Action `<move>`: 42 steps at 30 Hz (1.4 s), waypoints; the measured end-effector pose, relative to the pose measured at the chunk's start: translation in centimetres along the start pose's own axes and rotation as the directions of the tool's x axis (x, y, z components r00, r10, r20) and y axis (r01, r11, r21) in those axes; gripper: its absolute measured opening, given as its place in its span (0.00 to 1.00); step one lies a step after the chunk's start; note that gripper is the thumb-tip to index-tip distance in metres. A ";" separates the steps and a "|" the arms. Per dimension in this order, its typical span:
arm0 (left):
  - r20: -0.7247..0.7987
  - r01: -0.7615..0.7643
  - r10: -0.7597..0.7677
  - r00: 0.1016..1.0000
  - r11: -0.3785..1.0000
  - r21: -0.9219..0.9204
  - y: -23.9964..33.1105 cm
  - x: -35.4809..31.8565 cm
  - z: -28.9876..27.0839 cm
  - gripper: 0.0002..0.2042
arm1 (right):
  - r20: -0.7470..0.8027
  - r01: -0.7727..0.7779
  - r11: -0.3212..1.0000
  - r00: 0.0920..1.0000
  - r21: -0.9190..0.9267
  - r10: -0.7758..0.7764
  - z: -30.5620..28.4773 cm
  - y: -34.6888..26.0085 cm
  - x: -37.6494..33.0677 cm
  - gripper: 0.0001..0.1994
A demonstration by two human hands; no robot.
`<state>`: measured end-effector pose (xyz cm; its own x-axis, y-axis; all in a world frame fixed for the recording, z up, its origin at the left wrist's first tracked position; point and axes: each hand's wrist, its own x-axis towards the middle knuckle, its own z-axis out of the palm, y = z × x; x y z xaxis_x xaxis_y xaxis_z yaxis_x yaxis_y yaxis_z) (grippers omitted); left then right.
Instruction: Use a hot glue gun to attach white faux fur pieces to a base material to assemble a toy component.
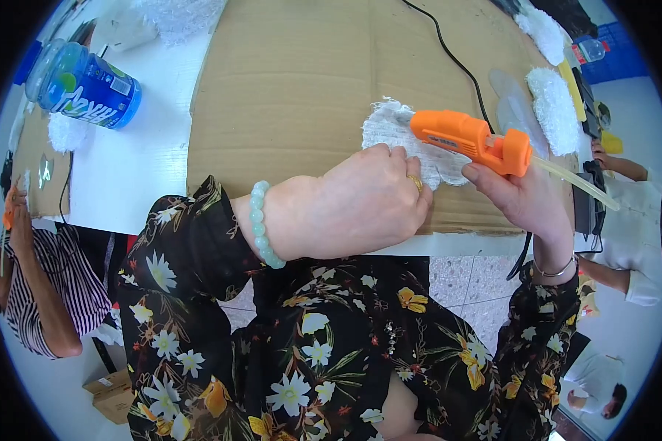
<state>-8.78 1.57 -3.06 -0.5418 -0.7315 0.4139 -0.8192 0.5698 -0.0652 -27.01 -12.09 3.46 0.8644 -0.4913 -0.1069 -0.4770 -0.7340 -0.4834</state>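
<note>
My right hand (526,198) is wrapped round an orange glue gun (452,134), its nozzle pointing left over a white fluffy cloth piece (386,131). From the back of the gun a pale glue stick (577,181) sticks out. My left hand (364,198) is closed at the near edge of the cloth piece, with its fingers bent under and partly hidden. Whether the nozzle tip touches the cloth I cannot tell.
Under the work lies a sheet of brown cardboard (287,103) on a white table (158,169). A black cord (449,51) runs across it. White fluffy pads (553,110) and a clear sole-shaped sheet (515,110) lie at right. A blue-labelled jar (88,88) stands left. People work at both sides.
</note>
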 end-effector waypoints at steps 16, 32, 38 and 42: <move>0.037 -0.006 0.007 0.999 1.000 -0.018 -0.4 0.2 0.4 0.10 | -0.012 -0.223 0.960 0.973 0.169 0.229 -2.0 1.1 -3.5 0.14; 0.004 -0.013 0.013 1.000 1.000 -0.017 -0.4 0.4 0.7 0.11 | 0.060 -0.145 0.984 0.988 0.105 0.140 -0.4 0.9 -1.4 0.16; 0.063 -0.008 0.010 0.998 1.000 -0.023 -0.3 0.5 0.4 0.10 | 0.052 -0.087 0.994 0.995 0.060 0.083 -0.8 1.1 -1.5 0.15; -0.001 -0.007 0.007 1.000 1.000 -0.027 -0.5 0.4 0.8 0.10 | -0.013 -0.129 0.963 0.991 0.238 0.136 -1.9 0.9 -2.4 0.10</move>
<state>-8.72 0.71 -3.57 -0.5473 -0.7271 0.4145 -0.8100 0.5849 -0.0435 -29.79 -12.47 4.92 0.7895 -0.5924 -0.1603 -0.5326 -0.5315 -0.6587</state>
